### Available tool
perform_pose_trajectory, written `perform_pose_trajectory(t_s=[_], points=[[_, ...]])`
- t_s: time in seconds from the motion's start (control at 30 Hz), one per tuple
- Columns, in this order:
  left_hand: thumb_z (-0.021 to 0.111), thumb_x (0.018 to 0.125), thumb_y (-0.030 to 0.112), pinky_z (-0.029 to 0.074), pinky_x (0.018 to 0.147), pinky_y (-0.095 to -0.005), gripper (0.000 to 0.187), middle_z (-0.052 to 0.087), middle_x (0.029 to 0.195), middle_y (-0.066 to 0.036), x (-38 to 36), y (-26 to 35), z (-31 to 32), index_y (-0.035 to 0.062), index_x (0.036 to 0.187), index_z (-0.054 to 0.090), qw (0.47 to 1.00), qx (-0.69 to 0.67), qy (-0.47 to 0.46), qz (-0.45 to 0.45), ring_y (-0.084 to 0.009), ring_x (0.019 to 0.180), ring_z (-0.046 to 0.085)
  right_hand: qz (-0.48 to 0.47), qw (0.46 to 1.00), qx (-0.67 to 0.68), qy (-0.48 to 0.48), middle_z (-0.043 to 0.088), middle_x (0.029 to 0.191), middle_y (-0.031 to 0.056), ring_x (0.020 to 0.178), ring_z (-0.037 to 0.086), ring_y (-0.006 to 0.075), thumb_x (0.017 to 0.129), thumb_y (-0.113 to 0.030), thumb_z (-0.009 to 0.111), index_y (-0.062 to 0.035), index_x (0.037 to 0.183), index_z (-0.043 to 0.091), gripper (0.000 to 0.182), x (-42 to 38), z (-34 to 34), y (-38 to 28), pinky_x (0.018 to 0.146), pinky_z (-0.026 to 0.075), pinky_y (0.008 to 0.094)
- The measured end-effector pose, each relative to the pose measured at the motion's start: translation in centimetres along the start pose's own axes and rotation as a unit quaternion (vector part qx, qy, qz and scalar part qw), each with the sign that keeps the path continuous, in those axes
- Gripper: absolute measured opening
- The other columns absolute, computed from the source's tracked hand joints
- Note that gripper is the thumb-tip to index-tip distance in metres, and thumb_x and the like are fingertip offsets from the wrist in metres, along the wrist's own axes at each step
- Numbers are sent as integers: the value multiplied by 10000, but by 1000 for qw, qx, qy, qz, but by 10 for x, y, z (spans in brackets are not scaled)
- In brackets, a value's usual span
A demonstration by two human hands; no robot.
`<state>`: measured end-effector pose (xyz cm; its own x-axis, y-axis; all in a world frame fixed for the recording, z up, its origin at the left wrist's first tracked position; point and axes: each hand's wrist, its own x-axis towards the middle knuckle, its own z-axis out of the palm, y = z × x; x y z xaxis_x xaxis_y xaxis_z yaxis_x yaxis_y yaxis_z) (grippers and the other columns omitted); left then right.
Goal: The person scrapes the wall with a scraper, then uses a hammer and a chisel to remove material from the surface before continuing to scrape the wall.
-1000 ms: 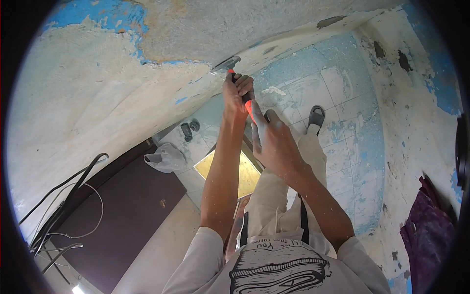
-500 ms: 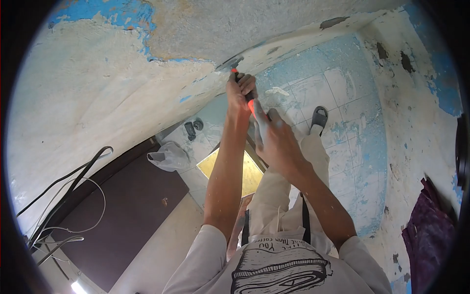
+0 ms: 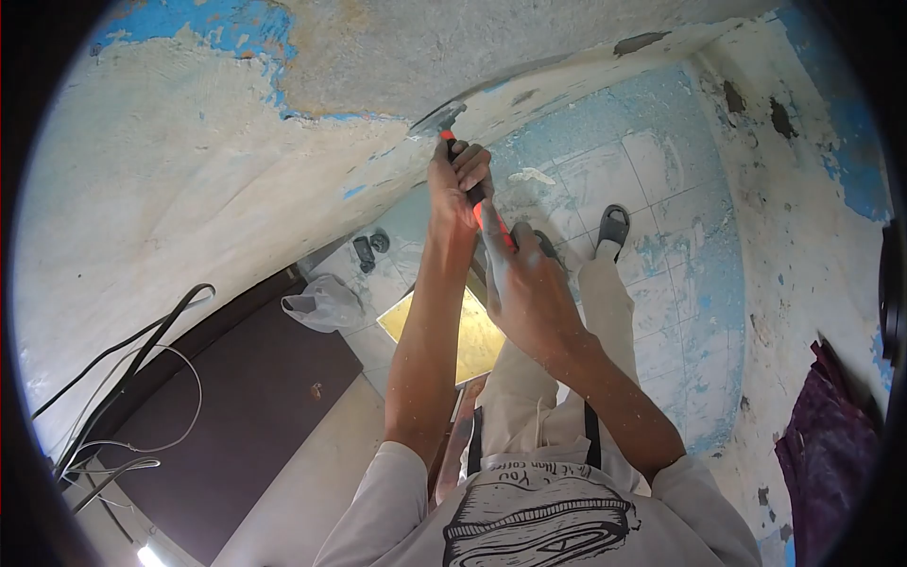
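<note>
A scraper with a red and black handle (image 3: pixel 479 197) and a wide metal blade (image 3: pixel 439 119) is in both my hands. Its blade touches or lies very close to the wall (image 3: pixel 236 180), by the edge of a bare grey patch (image 3: pixel 378 66). My left hand (image 3: pixel 457 178) wraps the upper handle just below the blade. Lower down, my right hand (image 3: pixel 527 283) grips the handle's end, its index finger stretched along it. The right palm and part of the handle are hidden. Grey dust coats the fingers of both hands.
A yellow-topped box or stool (image 3: pixel 482 345) stands below my arms. Left of it are a plastic bag (image 3: pixel 324 302), a dark brown panel (image 3: pixel 236 406) and loose cables (image 3: pixel 142 350). Purple cloth (image 3: pixel 822 454) hangs at right. My sandalled foot (image 3: pixel 614 227) rests on dusty tiles (image 3: pixel 605 180).
Both hands have shifted slightly left with the scraper. The blade has turned so more of its flat face shows, and more of the red handle end is visible by my right hand.
</note>
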<state>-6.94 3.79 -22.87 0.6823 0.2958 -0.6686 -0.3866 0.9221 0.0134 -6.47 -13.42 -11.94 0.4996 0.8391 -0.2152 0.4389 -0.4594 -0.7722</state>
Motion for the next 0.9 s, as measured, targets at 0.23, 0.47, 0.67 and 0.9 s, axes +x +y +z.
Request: perform_pose_trajectory(t_s=[0.23,0.47,0.67,0.9], points=[[379,1016,336,216,295,-181,383,258,520,43,12,12,-17,101,715,371,1000,-12,23,10,-54,399,221,-12,1000,-19,-5,495,1016,258,668,632,366,709,-17,687,80,1391,295,793,9,19,11,592,541,381],[384,1018,339,204,288,-181,357,247,521,42,0,8,-9,94,758,392,1000,19,11,1,-52,401,214,20,1000,14,-14,495,968,256,691,614,388,747,-7,639,42,1420,281,764,1,12,-1,599,519,421],[375,1022,340,310,385,-199,333,352,606,17,4,-12,-19,89,806,403,990,136,4,29,-67,471,297,47,997,50,28,554,903,238,747,616,397,827,-71,585,13,1395,365,616,-1,3,17,648,507,453],[478,993,255,366,469,-226,226,464,705,-10,-17,-59,-33,35,942,482,873,430,168,157,-86,553,407,256,857,446,-32,572,726,79,559,541,143,928,-224,488,-40,1254,523,376,-25,11,54,489,450,306]])
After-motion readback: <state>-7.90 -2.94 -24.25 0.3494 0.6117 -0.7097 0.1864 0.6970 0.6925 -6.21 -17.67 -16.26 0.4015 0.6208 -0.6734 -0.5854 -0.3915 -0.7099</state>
